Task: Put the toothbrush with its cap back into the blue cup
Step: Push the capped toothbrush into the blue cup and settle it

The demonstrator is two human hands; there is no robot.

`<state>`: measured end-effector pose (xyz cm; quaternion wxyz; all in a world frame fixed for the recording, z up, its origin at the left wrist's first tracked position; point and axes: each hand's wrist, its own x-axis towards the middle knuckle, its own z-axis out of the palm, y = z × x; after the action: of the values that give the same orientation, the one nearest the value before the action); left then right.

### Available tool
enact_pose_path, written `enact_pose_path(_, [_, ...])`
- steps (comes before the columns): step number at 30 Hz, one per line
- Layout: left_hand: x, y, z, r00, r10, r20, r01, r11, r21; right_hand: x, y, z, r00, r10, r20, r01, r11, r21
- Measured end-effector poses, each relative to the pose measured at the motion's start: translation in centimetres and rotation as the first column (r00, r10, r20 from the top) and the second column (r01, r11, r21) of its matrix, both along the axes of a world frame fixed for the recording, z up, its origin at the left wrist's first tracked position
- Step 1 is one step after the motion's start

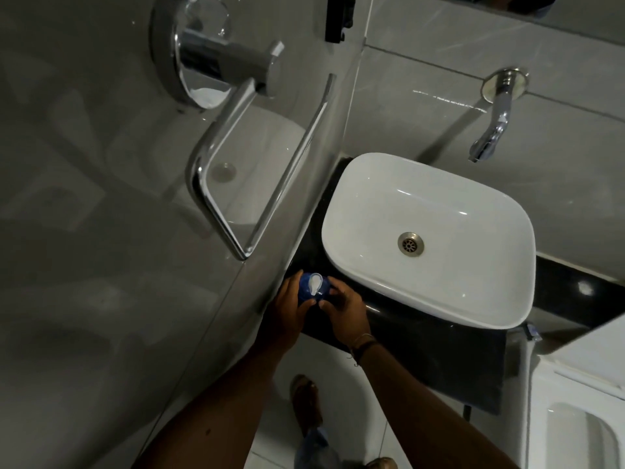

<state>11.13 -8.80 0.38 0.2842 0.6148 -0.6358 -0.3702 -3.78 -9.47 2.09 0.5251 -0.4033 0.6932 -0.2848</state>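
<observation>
The blue cup (306, 292) stands on the black counter (422, 346), in the corner between the wall and the basin. The toothbrush's white capped head (314, 284) pokes up out of the cup; its handle is hidden inside. My left hand (287, 311) wraps around the cup's left side. My right hand (345, 311) is at the cup's right side, its thumb tip on the toothbrush just below the cap and its forefinger curled by the rim.
A white basin (429, 238) sits on the counter right of the cup, under a chrome wall tap (490, 130). A chrome towel ring (216, 154) juts from the left wall above the cup. A white toilet (575, 418) is at lower right.
</observation>
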Motion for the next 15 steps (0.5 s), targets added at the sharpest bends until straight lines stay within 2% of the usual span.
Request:
enact_pose_path(7, [0.0, -0.1, -0.5, 0.999, 0.015, 0.032, -0.017, 0.998, 0.067, 0.2, 0.0, -0.3, 1.000, 0.000, 0.021, 0.000, 1.000, 0.003])
enact_pose_path(15, [0.0, 0.2, 1.1, 0.997, 0.047, 0.068, -0.051, 0.997, 0.056, 0.2, 0.1, 0.2, 0.998, 0.065, 0.003, -0.065, 0.997, 0.032])
